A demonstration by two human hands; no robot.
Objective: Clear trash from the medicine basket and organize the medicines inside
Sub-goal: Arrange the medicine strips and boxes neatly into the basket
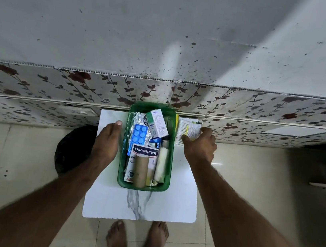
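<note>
A green plastic basket stands on a small white table. Inside lie a blue blister pack, crumpled foil, a green-and-white medicine box, a Hansaplast box, a cardboard roll, a whitish roll and a dark tube. My left hand rests flat on the table against the basket's left side, holding nothing. My right hand is right of the basket, fingers closed on a pack of cotton swabs lying on the table.
A black bin bag sits on the floor left of the table. A flower-patterned ledge and a speckled wall run behind the table. My bare feet stand on the tiled floor in front.
</note>
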